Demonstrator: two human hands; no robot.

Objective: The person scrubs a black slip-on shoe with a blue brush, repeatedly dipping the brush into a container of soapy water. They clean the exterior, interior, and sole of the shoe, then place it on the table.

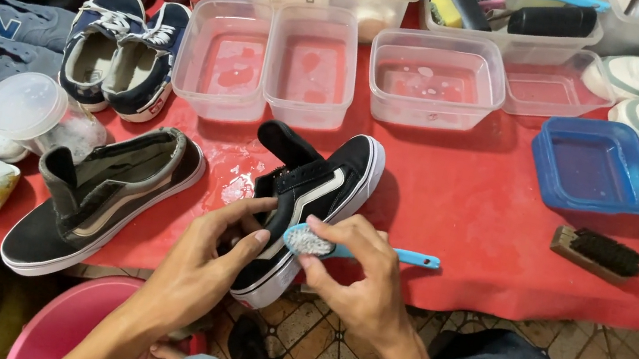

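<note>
here the black skate shoe (306, 203) lies toe toward the person over the red table's (472, 206) near edge, heel pointing away, left hand (213, 262) clasping its side while the right hand (359, 278) pinches a blue brush (325, 246) against it.

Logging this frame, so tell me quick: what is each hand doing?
Left hand: closed on the black sneaker, gripping its side.
Right hand: closed on a small blue brush, bristles against the sneaker.

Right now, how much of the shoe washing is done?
Done: foam on the red table. In hand: left hand holds the black shoe; right hand scrubs it with a soapy blue brush. Left: its mate lies unscrubbed.
</note>
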